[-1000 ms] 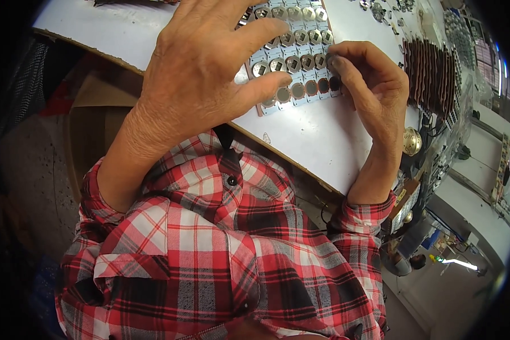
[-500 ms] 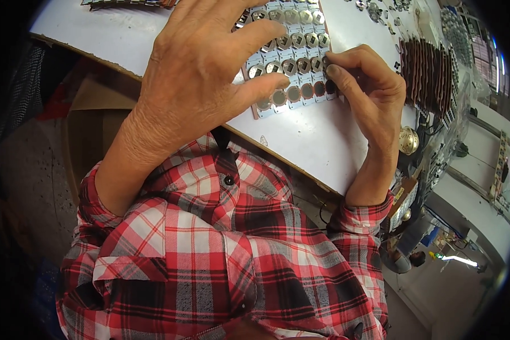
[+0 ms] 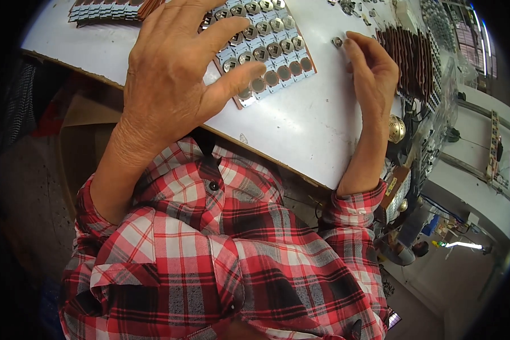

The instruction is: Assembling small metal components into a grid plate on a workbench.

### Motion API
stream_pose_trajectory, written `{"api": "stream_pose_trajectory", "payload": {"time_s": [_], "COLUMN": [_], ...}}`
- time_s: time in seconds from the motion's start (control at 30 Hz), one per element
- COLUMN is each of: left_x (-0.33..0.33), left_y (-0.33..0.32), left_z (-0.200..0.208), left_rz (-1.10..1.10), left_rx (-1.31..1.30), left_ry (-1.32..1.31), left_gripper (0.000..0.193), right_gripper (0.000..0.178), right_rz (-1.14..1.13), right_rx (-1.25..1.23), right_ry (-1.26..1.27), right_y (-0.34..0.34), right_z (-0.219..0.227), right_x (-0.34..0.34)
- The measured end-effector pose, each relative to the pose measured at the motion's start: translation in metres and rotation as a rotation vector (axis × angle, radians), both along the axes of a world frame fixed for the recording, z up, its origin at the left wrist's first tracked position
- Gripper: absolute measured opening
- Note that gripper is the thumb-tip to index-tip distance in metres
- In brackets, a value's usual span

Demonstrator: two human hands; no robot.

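My left hand (image 3: 173, 68) is spread over the left side of a pale blue panel of small circuit boards (image 3: 269, 92), thumb and fingers apart. The fingertips at the panel's far side run out of sight at the upper edge. Rows of shiny round metal parts (image 3: 273, 50) with cut-outs sit on the panel. Its near row shows bare dark discs (image 3: 284, 72). To the right of the panel, my right hand (image 3: 374, 73) has its thumb and index finger drawn together at a small round metal part (image 3: 337, 41), just above or on the white table.
A stack of similar panels (image 3: 105, 10) lies at the far left of the white table (image 3: 317, 124). At the right stand dark brown-edged panels (image 3: 405, 62) in a row, with a round gold-coloured object (image 3: 396, 129) nearer. Loose metal parts (image 3: 348, 8) are scattered at the far side.
My right hand has left the panel's right edge and moved right; a round metal part now sits at the right end of the second row. My left hand stays over the panel.
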State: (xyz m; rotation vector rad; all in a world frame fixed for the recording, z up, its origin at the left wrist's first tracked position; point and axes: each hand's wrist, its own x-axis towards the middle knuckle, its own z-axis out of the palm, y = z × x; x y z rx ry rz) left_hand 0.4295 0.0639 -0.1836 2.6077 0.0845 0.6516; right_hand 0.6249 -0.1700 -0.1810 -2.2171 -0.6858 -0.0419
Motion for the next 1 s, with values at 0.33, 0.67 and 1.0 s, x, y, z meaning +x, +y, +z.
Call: {"api": "stream_pose_trajectory", "payload": {"time_s": [0.33,0.67,1.0], "left_x": [0.044,0.035,0.044], "left_y": [0.011,0.013,0.013], "left_z": [-0.069,-0.069,-0.075], "left_rz": [-0.314,-0.262,-0.312], "left_rx": [-0.168,-0.113,-0.183], "left_ry": [-0.933,-0.807,-0.911], "left_gripper": [0.05,0.054,0.056], "right_gripper": [0.015,0.03,0.024], "right_rz": [0.166,0.3,0.301], "right_rx": [-0.053,-0.102,0.049], "right_ry": [0.053,-0.176,-0.056], "right_y": [-0.001,0.016,0.024], "right_z": [0.009,0.004,0.002], "right_x": [-0.004,-0.016,-0.018]}}
